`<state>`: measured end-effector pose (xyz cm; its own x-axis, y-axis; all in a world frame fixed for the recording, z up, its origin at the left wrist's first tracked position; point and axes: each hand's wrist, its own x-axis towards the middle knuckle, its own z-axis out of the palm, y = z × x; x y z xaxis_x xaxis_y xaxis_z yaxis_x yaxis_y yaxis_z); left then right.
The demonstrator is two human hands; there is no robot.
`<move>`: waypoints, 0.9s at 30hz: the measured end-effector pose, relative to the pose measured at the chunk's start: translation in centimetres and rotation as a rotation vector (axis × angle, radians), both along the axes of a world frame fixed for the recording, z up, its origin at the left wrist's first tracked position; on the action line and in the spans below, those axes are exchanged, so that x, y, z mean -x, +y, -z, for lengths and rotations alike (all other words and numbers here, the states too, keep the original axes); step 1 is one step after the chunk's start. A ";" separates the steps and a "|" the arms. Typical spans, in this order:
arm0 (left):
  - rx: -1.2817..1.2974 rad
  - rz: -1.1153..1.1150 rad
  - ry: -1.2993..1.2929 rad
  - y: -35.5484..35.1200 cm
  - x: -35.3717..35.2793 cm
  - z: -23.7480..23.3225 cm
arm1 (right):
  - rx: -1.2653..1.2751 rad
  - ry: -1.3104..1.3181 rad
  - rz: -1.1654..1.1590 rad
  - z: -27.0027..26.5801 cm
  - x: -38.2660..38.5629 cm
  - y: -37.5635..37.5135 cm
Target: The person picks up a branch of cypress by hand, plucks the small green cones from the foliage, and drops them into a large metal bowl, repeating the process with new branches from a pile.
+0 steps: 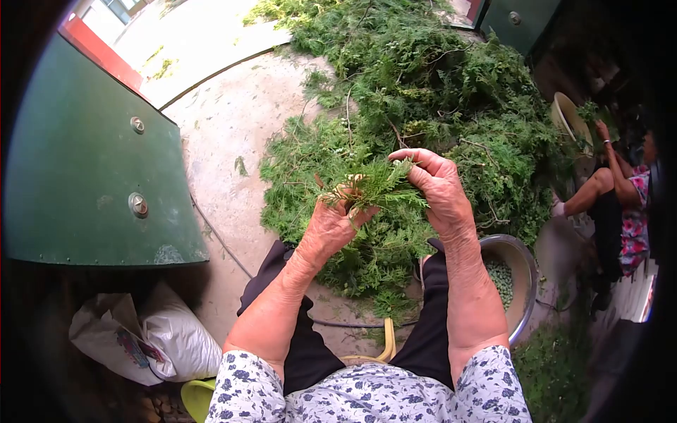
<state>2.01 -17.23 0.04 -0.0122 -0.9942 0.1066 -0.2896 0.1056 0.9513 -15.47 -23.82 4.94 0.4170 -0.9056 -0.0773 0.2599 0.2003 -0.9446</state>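
Observation:
My left hand (331, 222) is closed around the stem end of a green conifer sprig (381, 187), held up above my knees. At the sprig's upper right, my right hand (441, 187) has thumb and forefinger pinched together at the foliage; whatever lies between the fingertips is too small to make out. Beneath and beyond both hands spreads a big heap of cut conifer branches (423, 84). A metal basin (522, 264) stands by my right forearm, partly hidden by it, with small green round cones or berries (499, 282) inside.
A green metal door (84, 162) with round knobs stands at left. White sacks (180, 331) and a yellow-green container (197, 400) are lower left. A cable (222, 240) crosses the concrete floor. At right, another person (627, 190) sits near a pale basin (570, 121), holding greenery.

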 end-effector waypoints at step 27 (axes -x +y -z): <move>-0.285 -0.267 0.852 1.3 0.1 -3.4 | 0.004 -0.080 0.285 0.2 -1.1 -0.2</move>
